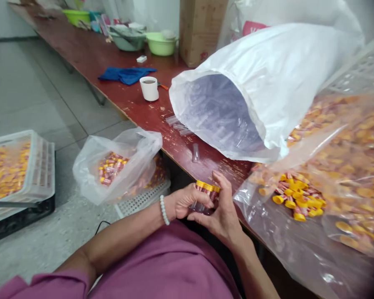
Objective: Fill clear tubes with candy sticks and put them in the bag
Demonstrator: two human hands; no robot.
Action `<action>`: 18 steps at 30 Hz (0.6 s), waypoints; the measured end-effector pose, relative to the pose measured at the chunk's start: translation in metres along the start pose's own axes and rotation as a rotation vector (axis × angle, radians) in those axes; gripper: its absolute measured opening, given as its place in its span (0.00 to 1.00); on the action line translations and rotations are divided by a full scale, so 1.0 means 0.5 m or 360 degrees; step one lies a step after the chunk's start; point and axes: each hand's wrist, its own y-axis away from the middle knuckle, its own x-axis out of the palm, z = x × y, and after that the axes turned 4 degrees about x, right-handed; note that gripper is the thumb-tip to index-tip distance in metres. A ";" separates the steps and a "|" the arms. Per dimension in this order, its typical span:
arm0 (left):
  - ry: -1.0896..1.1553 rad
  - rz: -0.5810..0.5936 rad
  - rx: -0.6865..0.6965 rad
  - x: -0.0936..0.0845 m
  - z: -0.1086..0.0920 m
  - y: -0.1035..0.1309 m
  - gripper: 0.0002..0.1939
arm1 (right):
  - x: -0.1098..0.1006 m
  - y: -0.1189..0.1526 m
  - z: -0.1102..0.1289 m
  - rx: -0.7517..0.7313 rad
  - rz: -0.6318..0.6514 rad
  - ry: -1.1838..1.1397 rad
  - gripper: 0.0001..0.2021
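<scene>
Several small capped tubes [204, 185], clear below with red-and-white bands and yellow tops, stand bunched between my two hands. My left hand [187, 200], with a beaded bracelet at its wrist, is closed around them, thumb across the front. From the other side my right hand [225, 211] cups the bunch, its thumb below and fingers behind. Just beyond, one clear tube [195, 153] stands upright on the red table [233, 169]. A few loose clear tubes [184, 129] lie by the mouth of a white sack [277, 83] filled with clear tubes. Yellow caps [296, 193] show in a plastic bag at right.
To the left below the table, a plastic bag [87, 166] of capped tubes sits in a white basket [143, 202]. A crate [43, 166] of yellow-and-red pieces is farther left. On the table are a cup [149, 92], blue cloth [126, 76], basins [162, 45] and a carton [202, 33].
</scene>
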 end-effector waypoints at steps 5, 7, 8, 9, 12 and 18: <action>0.0025 -0.0045 0.0021 -0.007 -0.004 0.006 0.10 | 0.008 0.012 -0.005 0.0100 0.0026 -0.0028 0.49; 0.0037 -0.0069 0.0001 -0.011 0.001 0.004 0.10 | 0.010 0.013 -0.006 0.0079 0.0026 -0.0003 0.44; 0.0060 -0.0065 -0.0016 -0.014 0.003 0.004 0.10 | 0.011 0.013 -0.006 0.0071 0.0024 0.0021 0.41; 0.0091 -0.0053 -0.0036 -0.016 0.005 0.003 0.10 | 0.011 0.012 -0.005 0.0065 0.0024 0.0050 0.39; 0.0184 -0.0009 -0.0088 -0.022 0.007 0.000 0.10 | 0.006 0.006 -0.002 0.0088 0.0025 0.0096 0.42; 0.0288 -0.0056 -0.0104 -0.037 0.012 0.003 0.10 | 0.005 -0.010 -0.001 -0.0156 0.0254 0.0229 0.41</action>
